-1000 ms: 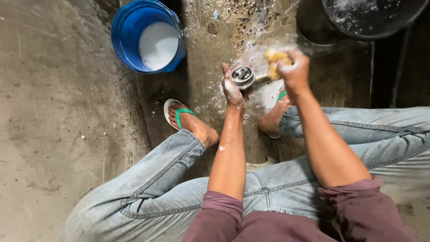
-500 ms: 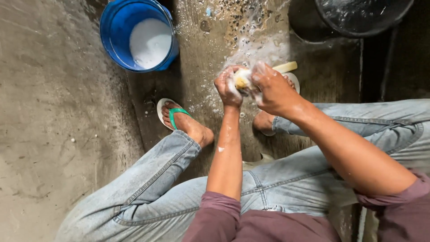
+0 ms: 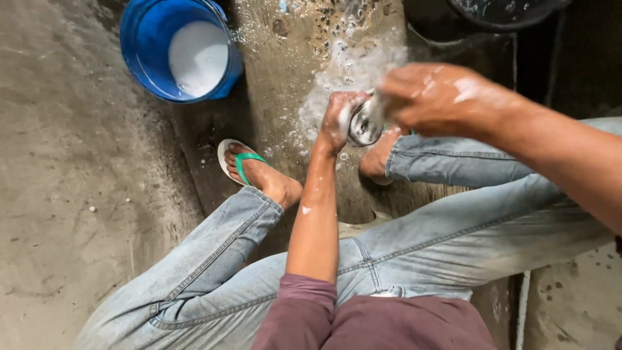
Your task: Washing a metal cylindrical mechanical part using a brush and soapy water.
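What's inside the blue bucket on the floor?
The blue bucket holds a pale, milky white liquid that fills the bottom. The liquid is cloudy, so anything lying under its surface cannot be seen.

This is a rough outdoor or back-yard washing spot at floor level, shown by the bare, stained concrete floor (image 3: 71, 214) wet with soapsuds (image 3: 343, 71), a blue plastic bucket (image 3: 139, 48) of milky water, a dark basin (image 3: 505, 10) at the top edge, and a green-strapped flip-flop (image 3: 236, 162) worn on the wet ground.
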